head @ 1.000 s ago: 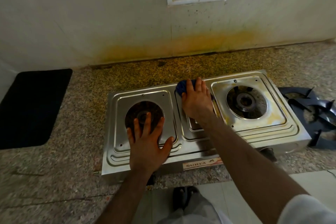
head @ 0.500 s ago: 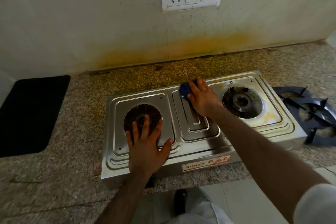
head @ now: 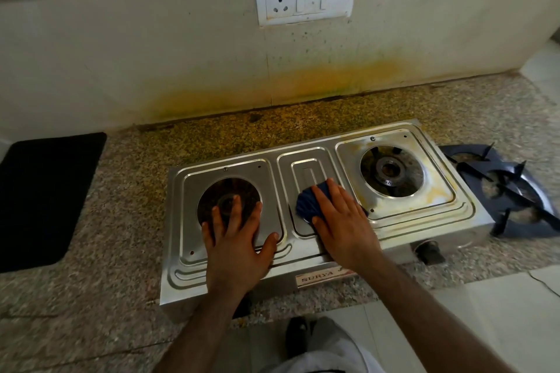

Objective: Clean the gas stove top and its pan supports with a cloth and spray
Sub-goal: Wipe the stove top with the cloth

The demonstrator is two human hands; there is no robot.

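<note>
Head view: left hand (head: 235,247) lies flat with its grip wide, fingers splayed over the left burner of the steel gas stove (head: 394,228) on the counter (head: 121,251). Right hand (head: 344,222) presses straight fingers onto the blue cloth (head: 306,204) on the stove's centre panel. Dark pan supports (head: 509,191) sit on the counter, just right of the stove.

counter (head: 121,266): speckled granite | on it: stove (head: 306,254), pan supports (head: 509,191), black mat (head: 45,197)
</note>
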